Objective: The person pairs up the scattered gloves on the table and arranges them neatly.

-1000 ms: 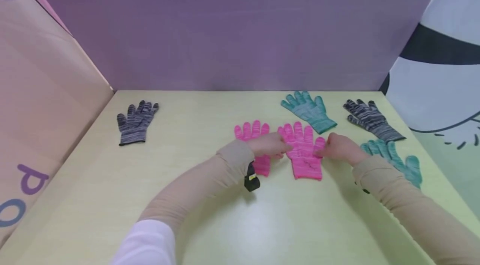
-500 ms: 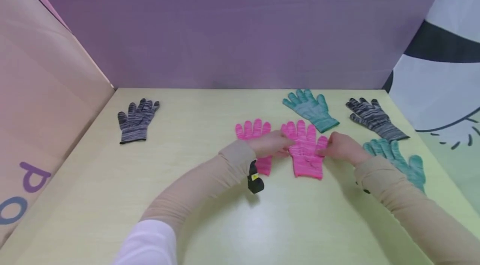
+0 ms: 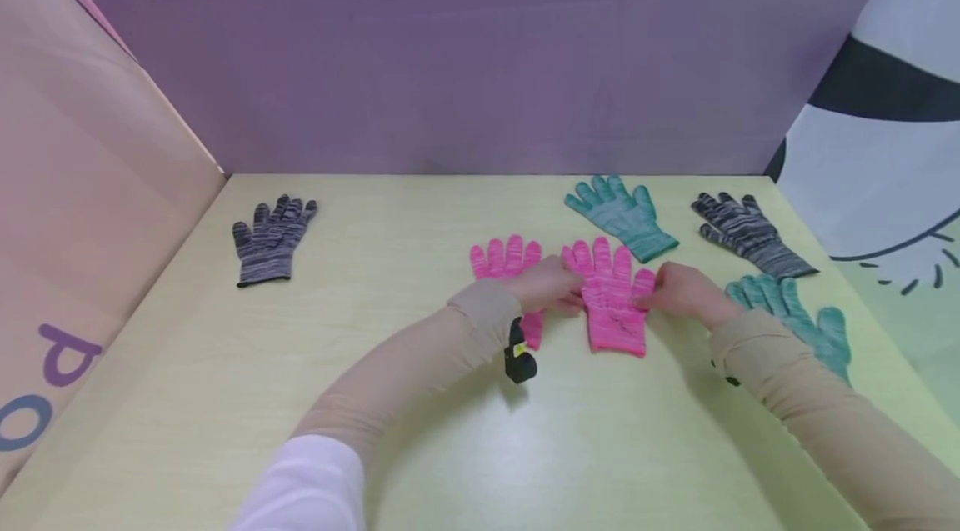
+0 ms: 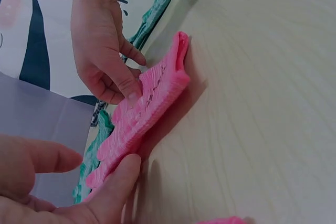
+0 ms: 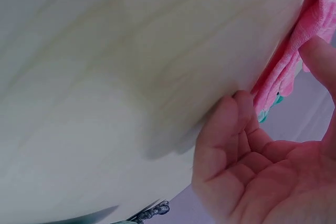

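A pink glove (image 3: 613, 306) lies palm-down or palm-up, I cannot tell which, with its fingers pointing away. My left hand (image 3: 547, 283) is at its left edge. In the left wrist view my left thumb (image 4: 118, 184) touches the glove's edge, while the index finger (image 4: 55, 157) stands out straight, apart from the thumb. Opposite, my right hand (image 3: 686, 293) holds the glove's thumb; its other fingers are curled in the right wrist view, with the right thumb (image 5: 317, 59) on the pink knit. A second pink glove (image 3: 504, 257) lies partly hidden under my left forearm and hand.
Behind lies a teal glove (image 3: 626, 218); another teal glove (image 3: 795, 314) is partly covered by my right sleeve. Grey-black gloves lie at the far right (image 3: 750, 235) and far left (image 3: 272, 239) of the pale table (image 3: 390, 214). A purple wall (image 3: 480, 56) stands behind.
My left hand has shifted slightly right and upward along the pink glove's left edge. The right hand stays at the glove's thumb. The gloves have barely moved.
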Action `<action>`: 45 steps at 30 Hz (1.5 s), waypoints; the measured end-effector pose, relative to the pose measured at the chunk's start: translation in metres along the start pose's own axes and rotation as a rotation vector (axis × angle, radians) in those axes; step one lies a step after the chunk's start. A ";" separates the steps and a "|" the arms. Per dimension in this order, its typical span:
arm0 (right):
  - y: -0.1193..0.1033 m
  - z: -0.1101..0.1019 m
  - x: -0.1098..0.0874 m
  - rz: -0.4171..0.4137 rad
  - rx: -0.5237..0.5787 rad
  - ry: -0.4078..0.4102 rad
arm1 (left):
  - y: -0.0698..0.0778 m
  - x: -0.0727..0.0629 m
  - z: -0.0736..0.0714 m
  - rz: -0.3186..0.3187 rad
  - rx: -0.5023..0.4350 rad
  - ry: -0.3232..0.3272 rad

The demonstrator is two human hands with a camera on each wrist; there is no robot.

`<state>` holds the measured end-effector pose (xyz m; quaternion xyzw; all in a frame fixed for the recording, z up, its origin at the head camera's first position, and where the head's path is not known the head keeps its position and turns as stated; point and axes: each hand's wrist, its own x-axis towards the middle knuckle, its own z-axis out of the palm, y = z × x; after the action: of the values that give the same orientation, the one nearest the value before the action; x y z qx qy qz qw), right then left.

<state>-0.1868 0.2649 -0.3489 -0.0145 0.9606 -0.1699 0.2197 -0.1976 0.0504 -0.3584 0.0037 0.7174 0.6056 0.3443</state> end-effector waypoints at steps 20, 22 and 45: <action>-0.004 0.003 0.002 -0.007 0.035 -0.014 | 0.003 0.009 0.016 -0.008 0.181 0.112; -0.005 0.004 0.002 -0.002 0.049 -0.017 | 0.002 0.009 0.017 -0.024 0.197 0.134; -0.003 0.006 -0.001 -0.055 0.478 -0.109 | 0.000 0.021 0.019 -0.078 0.255 0.186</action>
<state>-0.1830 0.2601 -0.3527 0.0028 0.8790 -0.3972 0.2637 -0.2037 0.0756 -0.3695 -0.0367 0.8170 0.4933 0.2963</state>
